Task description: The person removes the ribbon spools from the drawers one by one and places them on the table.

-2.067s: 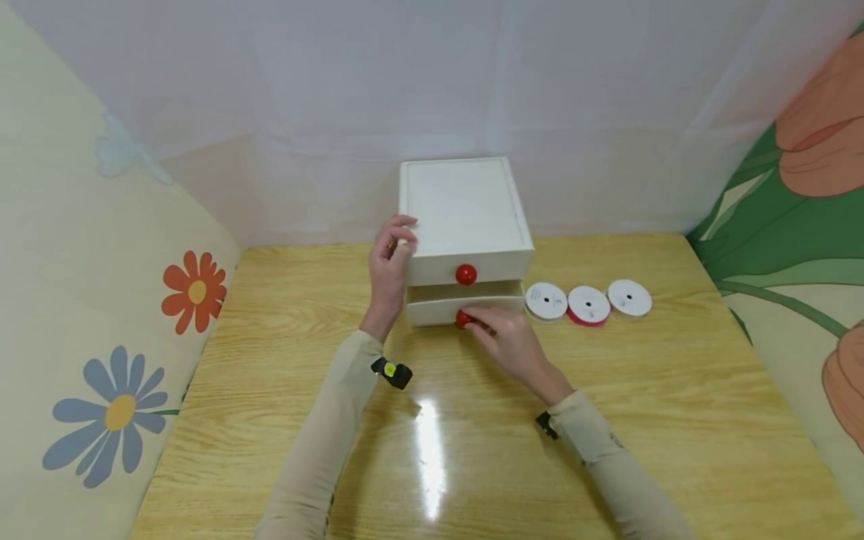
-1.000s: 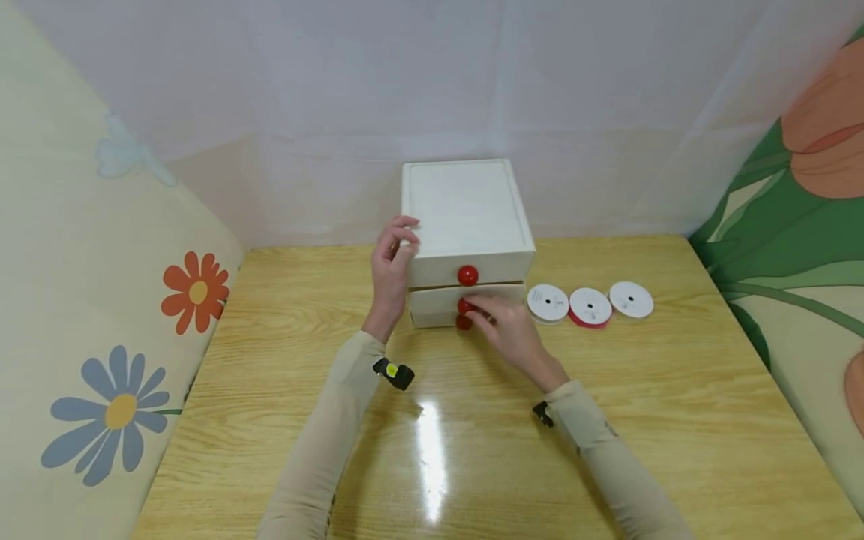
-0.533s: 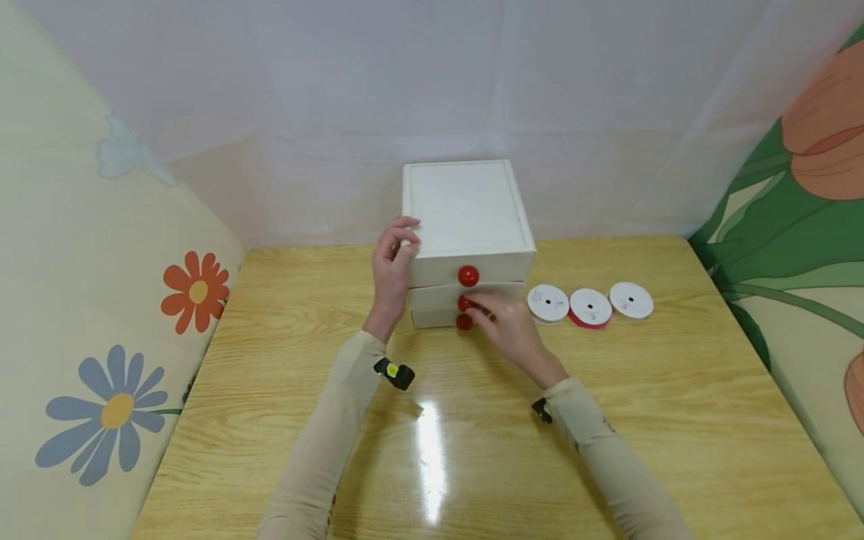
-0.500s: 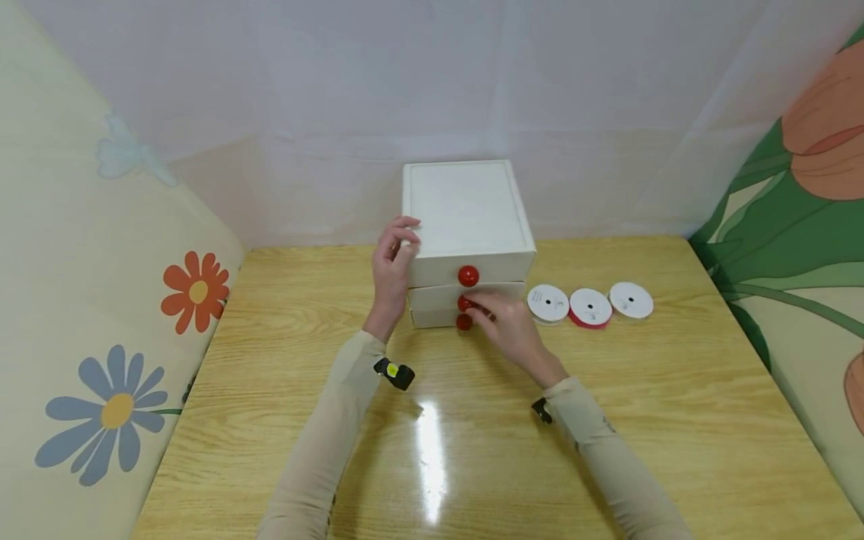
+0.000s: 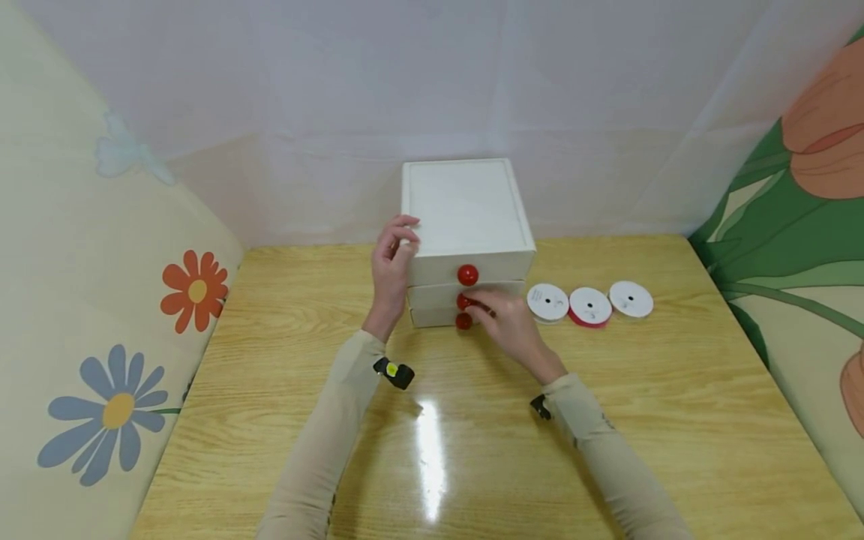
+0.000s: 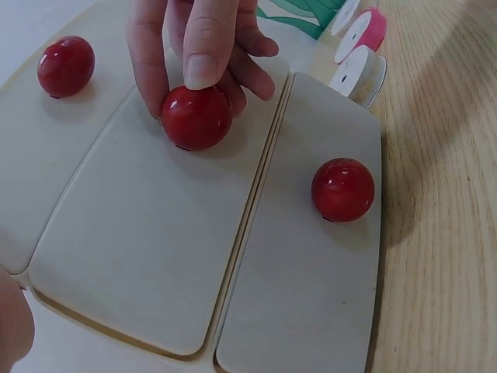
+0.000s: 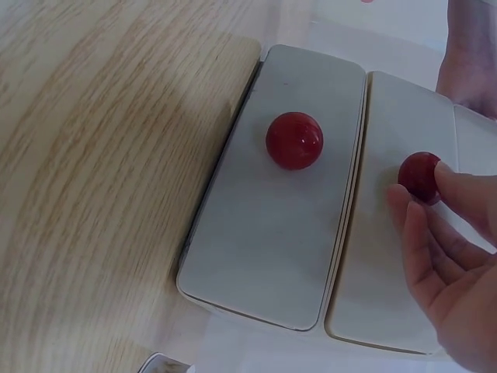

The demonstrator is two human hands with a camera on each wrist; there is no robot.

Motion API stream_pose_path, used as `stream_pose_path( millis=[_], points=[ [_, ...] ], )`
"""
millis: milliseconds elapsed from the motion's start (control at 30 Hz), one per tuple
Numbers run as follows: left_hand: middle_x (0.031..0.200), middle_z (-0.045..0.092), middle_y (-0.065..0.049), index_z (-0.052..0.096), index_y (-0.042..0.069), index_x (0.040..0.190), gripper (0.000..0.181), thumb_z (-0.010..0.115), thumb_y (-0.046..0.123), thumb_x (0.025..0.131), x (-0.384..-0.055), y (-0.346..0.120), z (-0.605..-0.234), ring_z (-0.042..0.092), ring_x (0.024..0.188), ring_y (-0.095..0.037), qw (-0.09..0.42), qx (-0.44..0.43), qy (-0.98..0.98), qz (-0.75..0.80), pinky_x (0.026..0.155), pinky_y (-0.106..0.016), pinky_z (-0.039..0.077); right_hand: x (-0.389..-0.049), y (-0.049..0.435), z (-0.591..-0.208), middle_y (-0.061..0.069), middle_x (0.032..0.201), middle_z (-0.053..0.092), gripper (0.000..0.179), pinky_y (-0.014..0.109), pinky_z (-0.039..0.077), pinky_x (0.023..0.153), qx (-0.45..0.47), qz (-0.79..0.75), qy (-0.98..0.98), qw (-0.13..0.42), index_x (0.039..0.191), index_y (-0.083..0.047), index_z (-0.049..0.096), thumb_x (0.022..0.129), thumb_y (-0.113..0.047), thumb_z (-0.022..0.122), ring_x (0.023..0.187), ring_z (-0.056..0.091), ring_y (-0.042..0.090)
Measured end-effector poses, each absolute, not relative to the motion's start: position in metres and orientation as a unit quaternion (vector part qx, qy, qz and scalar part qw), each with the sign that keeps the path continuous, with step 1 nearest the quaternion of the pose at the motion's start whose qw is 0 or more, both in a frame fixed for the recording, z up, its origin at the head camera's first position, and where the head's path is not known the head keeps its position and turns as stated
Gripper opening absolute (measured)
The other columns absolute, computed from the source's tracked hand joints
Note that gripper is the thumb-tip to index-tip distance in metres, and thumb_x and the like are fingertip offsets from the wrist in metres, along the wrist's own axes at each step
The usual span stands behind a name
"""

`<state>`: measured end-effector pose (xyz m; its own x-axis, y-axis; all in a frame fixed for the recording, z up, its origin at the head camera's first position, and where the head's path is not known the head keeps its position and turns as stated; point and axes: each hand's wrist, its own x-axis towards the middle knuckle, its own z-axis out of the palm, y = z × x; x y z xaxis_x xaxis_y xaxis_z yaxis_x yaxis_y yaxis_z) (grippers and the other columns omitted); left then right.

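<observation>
A white drawer cabinet point(image 5: 466, 206) stands at the back of the table, its three drawers stacked, each with a round red knob. My right hand point(image 5: 509, 322) pinches the middle knob point(image 6: 196, 118) between thumb and fingers. The middle drawer front point(image 7: 396, 256) sits level with the others. My left hand point(image 5: 391, 266) holds the cabinet's left side near the front, fingers bent over the top edge. The top knob point(image 5: 468, 274) and bottom knob point(image 5: 463, 321) are untouched. In the right wrist view, part of my left hand point(image 7: 470, 78) shows at the cabinet's far side.
Beside the cabinet, three white ribbon spools lie in a row: a left spool point(image 5: 547, 302), a middle spool point(image 5: 590, 306) with pink-red ribbon, and a right spool point(image 5: 631, 298). A pale cloth point(image 5: 324, 112) hangs behind the wooden table point(image 5: 472, 450). Flower-printed panels flank both sides.
The middle drawer, pulled out two seconds ago with its inside showing, has slid back into the cabinet. My right hand moved inward with its knob; my left hand stayed on the cabinet's side.
</observation>
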<state>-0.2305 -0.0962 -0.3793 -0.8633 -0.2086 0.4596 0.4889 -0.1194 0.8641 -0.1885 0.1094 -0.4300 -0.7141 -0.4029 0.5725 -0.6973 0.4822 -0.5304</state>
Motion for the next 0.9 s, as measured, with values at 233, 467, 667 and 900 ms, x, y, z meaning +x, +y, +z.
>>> stream_pose_path(
  millis=[233, 467, 667, 900],
  points=[
    [0.120, 0.065, 0.002, 0.062, 0.022, 0.085, 0.021, 0.052, 0.004, 0.084, -0.2350, -0.0985, -0.3846, 0.050, 0.134, -0.022, 0.237, -0.113, -0.625, -0.735, 0.120, -0.036, 0.030, -0.1899, 0.1076, -0.4305, 0.016, 0.107, 0.076, 0.022, 0.038, 0.062, 0.080, 0.319, 0.394, -0.842, 0.185, 0.110, 0.001, 0.076, 0.088, 0.000, 0.078, 0.095, 0.075, 0.029],
    [0.117, 0.064, 0.000, 0.062, 0.018, 0.085, 0.022, 0.051, -0.001, 0.085, -0.2348, -0.0987, -0.3850, 0.049, 0.133, -0.024, 0.240, -0.114, -0.613, -0.744, 0.120, -0.037, 0.030, -0.1909, 0.1061, -0.4305, 0.014, 0.109, 0.077, 0.023, 0.037, 0.062, 0.076, 0.303, 0.400, -0.848, 0.170, 0.111, -0.001, 0.076, 0.088, -0.003, 0.079, 0.091, 0.075, 0.026],
    [0.117, 0.065, 0.001, 0.062, 0.019, 0.083, 0.022, 0.052, -0.001, 0.085, -0.2331, -0.0967, -0.3851, 0.049, 0.134, -0.024, 0.230, -0.109, -0.611, -0.750, 0.121, -0.035, 0.030, -0.1901, 0.1075, -0.4318, 0.013, 0.108, 0.077, 0.021, 0.042, 0.061, 0.080, 0.288, 0.414, -0.848, 0.167, 0.109, -0.002, 0.078, 0.088, -0.003, 0.079, 0.097, 0.074, 0.027],
    [0.119, 0.065, 0.002, 0.062, 0.022, 0.084, 0.021, 0.053, 0.003, 0.085, -0.2343, -0.0951, -0.3850, 0.049, 0.135, -0.022, 0.232, -0.110, -0.615, -0.745, 0.120, -0.036, 0.030, -0.1907, 0.1072, -0.4387, 0.013, 0.106, 0.077, 0.024, 0.035, 0.060, 0.068, 0.286, 0.418, -0.841, 0.189, 0.111, -0.002, 0.077, 0.087, -0.004, 0.080, 0.084, 0.074, 0.023]
  ],
)
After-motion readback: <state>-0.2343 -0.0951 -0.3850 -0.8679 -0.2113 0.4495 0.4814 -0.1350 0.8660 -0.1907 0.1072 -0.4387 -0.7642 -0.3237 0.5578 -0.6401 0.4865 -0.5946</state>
